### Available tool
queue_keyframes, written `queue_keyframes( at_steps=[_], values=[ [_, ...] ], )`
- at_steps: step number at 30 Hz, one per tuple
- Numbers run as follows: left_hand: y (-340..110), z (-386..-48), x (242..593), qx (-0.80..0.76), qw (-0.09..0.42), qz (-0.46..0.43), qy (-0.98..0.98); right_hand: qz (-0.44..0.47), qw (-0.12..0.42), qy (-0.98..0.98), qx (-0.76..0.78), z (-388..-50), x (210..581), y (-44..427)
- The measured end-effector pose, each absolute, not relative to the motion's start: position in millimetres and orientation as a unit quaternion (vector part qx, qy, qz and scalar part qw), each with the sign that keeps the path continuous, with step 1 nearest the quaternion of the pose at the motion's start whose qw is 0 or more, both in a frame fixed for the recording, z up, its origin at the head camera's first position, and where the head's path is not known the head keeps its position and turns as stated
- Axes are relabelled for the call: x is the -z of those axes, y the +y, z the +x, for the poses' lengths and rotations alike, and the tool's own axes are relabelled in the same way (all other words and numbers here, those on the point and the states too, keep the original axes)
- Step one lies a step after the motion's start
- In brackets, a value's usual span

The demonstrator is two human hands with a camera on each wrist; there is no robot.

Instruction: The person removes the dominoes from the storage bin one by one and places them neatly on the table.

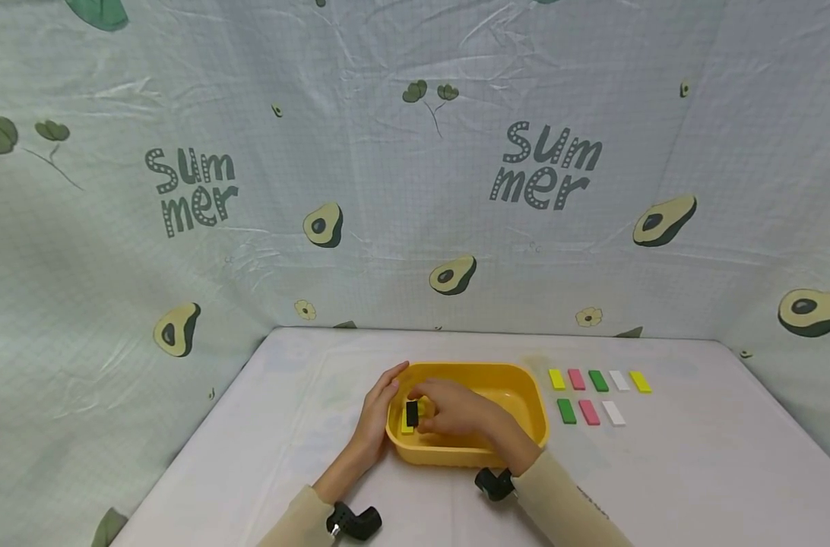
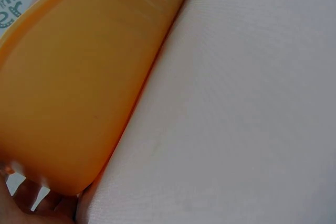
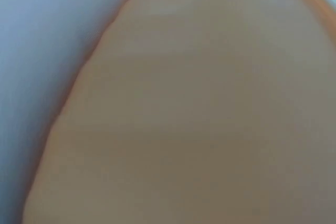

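A yellow-orange plastic basin [image 1: 470,456] sits on the table. My left hand [image 1: 374,418] lies along its left outer wall, fingers extended and touching it; in the left wrist view some fingers [image 2: 47,203] show beside the basin's corner [image 2: 79,103]. Inside the basin, my right hand [image 1: 459,410] bends over the left end. Its index finger and thumb pinch a small black block [image 1: 412,414] at its two ends. Yellow blocks [image 1: 407,427] lie beneath and beside the black one, partly hidden by it and the fingers. The right wrist view shows only the basin's blurred outer wall [image 3: 184,103].
Right of the basin, small flat blocks lie in two rows on the white table [image 1: 695,456]: yellow [image 1: 556,379], pink [image 1: 576,379], green [image 1: 598,381] and white [image 1: 613,413] ones among them. A printed cloth [image 1: 388,167] hangs behind the table.
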State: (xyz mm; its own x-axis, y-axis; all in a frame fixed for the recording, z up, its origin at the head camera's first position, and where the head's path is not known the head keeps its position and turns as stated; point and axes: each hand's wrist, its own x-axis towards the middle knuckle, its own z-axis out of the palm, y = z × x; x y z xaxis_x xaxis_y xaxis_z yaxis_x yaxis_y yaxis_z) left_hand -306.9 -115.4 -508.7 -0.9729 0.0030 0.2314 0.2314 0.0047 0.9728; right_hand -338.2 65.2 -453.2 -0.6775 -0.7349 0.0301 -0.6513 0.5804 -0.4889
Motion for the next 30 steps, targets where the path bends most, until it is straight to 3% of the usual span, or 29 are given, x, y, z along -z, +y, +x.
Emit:
queue_keyframes(
  at_steps=[10,30],
  values=[
    [-113.8,-308.1,509.1,0.705,0.078,-0.077,-0.701,-0.347,0.027,0.925,0.152,-331.5,458.0,53.2],
    [-113.6,-310.1,509.6,0.705,0.079,-0.075,-0.701,-0.334,0.025,0.93,0.15,-330.8,459.6,50.1]
  ],
)
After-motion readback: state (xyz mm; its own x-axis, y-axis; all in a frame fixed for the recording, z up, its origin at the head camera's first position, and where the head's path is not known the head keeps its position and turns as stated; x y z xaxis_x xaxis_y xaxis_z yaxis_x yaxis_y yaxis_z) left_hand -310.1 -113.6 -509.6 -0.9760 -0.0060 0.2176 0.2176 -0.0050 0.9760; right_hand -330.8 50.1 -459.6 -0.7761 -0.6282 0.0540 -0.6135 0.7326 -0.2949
